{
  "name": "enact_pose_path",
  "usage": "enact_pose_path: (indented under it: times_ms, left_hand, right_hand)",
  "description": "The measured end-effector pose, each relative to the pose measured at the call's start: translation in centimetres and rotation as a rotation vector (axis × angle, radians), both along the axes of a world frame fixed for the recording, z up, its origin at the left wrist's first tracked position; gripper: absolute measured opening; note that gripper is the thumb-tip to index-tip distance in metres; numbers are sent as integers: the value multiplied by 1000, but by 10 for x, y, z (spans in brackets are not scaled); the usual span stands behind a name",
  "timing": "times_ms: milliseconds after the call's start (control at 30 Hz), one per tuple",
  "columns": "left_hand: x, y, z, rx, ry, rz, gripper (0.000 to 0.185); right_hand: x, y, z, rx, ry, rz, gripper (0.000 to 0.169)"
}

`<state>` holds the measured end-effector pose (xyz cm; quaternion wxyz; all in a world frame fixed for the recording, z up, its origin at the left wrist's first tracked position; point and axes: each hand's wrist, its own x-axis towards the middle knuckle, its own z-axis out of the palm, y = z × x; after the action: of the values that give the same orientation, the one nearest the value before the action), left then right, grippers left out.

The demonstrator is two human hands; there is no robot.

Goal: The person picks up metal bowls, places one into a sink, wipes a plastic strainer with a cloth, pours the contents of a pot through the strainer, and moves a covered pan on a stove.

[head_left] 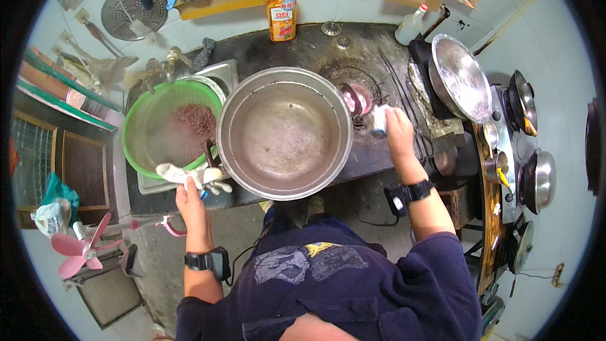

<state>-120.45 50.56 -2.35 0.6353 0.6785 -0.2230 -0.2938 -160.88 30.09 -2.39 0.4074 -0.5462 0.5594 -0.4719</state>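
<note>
My left hand (pixel 190 194) grips a white work glove (pixel 182 174) in front of a green-rimmed basin (pixel 127 142). Reddish-brown beans or similar grains (pixel 193 125) lie in that basin, over the sink. My right hand (pixel 400 135) holds a blurred white cloth or glove with a blue edge (pixel 380 121) over the right part of the dark counter. Between my hands stands a wide metal pot (pixel 289 137), its inside wet and stained. Just right of the pot, pinkish glowing briquettes (pixel 358 99) show at the round stove opening.
Long iron tongs (pixel 402 90) lie beside the stove opening. A steel basin (pixel 460 78) leans at the right, near a gas stove (pixel 509 151) with pans. An orange pump bottle (pixel 281 14) stands at the back; a faucet (pixel 171 64) is above the green basin.
</note>
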Motion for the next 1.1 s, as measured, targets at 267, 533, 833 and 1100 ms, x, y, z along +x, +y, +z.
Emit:
enact_pose_path:
  times_ms: [267,533,833,1100]
  left_hand:
    - [-60,58,45,-60,354,-321,21]
    - [-132,25,66,136,473,-677,49]
    - [-150,13,61,93,431,-813,63]
    - [-153,34,26,173,513,-1157,51]
  right_hand:
    - [22,83,53,85,-22,709,17]
    - [97,121,47,-153,30,1076,29]
    - [47,157,27,174,-507,1037,26]
    - [-75,285,-90,534,401,86,36]
